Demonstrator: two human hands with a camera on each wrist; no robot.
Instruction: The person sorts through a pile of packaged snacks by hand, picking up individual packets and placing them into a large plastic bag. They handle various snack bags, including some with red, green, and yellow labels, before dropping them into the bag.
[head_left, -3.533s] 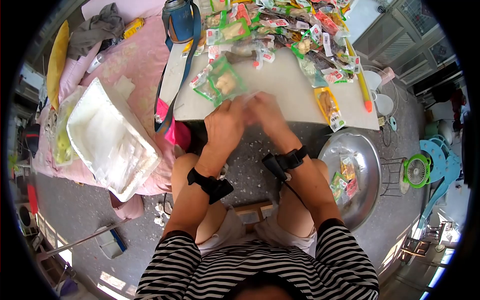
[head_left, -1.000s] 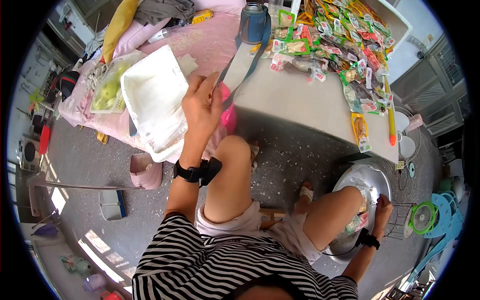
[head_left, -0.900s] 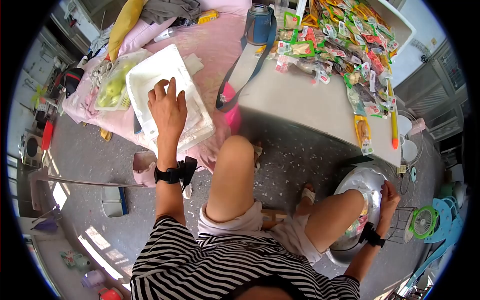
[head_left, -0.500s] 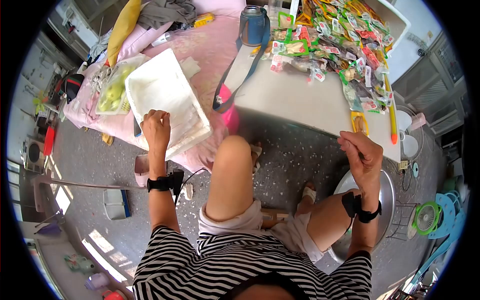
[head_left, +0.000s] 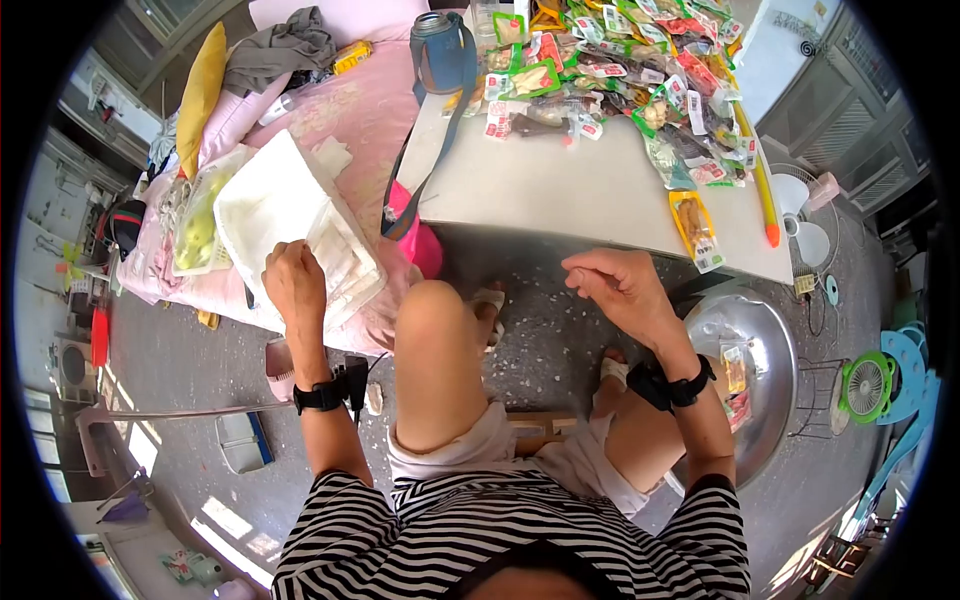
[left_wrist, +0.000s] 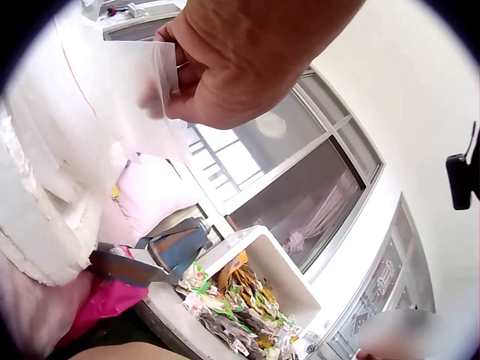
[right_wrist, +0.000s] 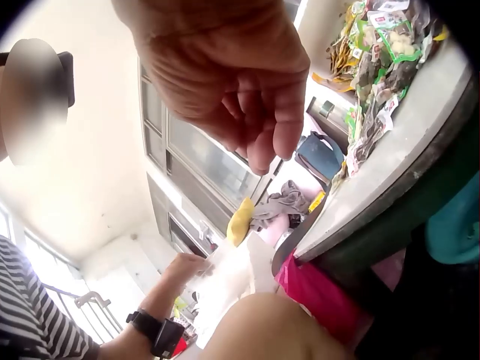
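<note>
My left hand (head_left: 290, 272) rests on a stack of clear plastic bags (head_left: 343, 258) lying on a white foam box (head_left: 262, 195) on the pink bed. The left wrist view shows this hand (left_wrist: 225, 71) pinching one clear bag (left_wrist: 124, 105) between thumb and fingers. Over my knees, just below the white table's front edge (head_left: 560, 232), my right hand (head_left: 600, 283) hovers. Its fingers (right_wrist: 281, 124) hang loosely curled and hold nothing. Many sealed snack packets (head_left: 620, 70) are piled on the far part of the table.
A steel basin (head_left: 775, 350) holding a few packets stands on the floor at my right. One orange packet (head_left: 695, 228) lies at the table's near edge. A blue bottle with a strap (head_left: 440, 48) stands at the table's left corner. A bag of green fruit (head_left: 197, 225) sits beside the foam box.
My right hand has risen from the basin and moved left, in front of the table edge. My left hand has drawn back to the near part of the foam box and closed on a clear bag.
</note>
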